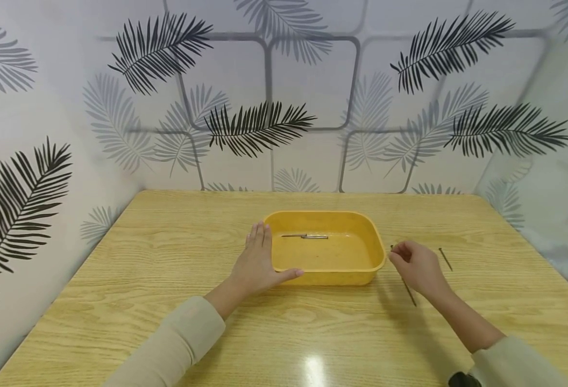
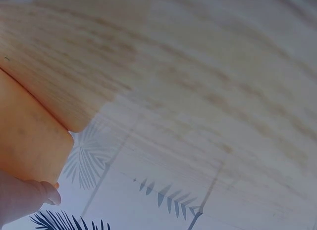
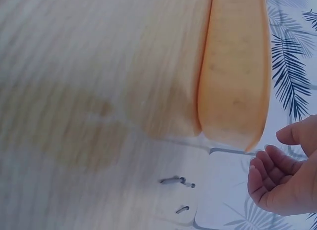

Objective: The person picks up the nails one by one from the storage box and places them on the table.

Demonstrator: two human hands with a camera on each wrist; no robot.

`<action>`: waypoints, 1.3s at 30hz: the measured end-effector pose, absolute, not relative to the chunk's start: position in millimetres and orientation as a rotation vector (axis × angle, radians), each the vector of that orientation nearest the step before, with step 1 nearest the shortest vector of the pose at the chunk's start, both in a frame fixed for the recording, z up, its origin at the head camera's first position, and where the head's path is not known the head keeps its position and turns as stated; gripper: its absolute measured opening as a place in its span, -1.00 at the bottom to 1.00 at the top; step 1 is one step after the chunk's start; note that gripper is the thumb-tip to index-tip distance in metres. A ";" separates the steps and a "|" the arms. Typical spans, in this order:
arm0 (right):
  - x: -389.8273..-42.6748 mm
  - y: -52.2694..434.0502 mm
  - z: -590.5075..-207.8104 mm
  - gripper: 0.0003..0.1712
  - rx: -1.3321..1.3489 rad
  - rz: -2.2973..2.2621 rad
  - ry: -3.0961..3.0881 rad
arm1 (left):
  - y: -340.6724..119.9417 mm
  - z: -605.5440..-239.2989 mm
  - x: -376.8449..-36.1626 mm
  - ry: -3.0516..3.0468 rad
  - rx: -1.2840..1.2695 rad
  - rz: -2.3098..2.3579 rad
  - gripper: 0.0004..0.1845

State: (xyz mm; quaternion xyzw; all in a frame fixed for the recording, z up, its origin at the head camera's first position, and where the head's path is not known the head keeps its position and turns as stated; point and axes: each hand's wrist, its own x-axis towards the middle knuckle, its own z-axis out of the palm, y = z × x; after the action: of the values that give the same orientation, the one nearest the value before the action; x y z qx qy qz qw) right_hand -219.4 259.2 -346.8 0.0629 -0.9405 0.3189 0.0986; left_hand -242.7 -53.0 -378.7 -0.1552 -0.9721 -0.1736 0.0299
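A yellow plastic tray (image 1: pixel 332 277) sits on the wooden table, with two thin metal nails (image 1: pixel 315 237) lying inside it. My left hand (image 1: pixel 260 263) rests at the tray's near left corner, its straight fingers along the left side and the thumb along the front rim. Just off the tray's right end, my right hand (image 1: pixel 417 266) hovers over the table with fingers loosely bent. In the right wrist view its thumb stands apart from the fingers and nothing shows between them. One nail (image 1: pixel 410 293) lies partly hidden under this hand, another nail (image 1: pixel 445 259) to its right.
The wood-grained table (image 1: pixel 177 231) reaches back to a wall covering (image 1: pixel 308 80) printed with dark and grey leaves. A dark round object (image 1: pixel 463 379) shows at the right sleeve.
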 end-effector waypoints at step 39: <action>-268.3 193.3 -344.7 -0.77 0.395 1.067 -2.694 | -54.5 -379.6 -244.0 -3.008 -0.483 -0.566 0.26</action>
State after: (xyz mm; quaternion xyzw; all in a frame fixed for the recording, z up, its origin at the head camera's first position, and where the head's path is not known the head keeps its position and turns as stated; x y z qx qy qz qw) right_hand -268.3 193.3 -344.7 0.1343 -0.9158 0.3626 0.1082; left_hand -244.0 -54.5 -379.6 -0.1560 -0.9705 -0.1826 0.0214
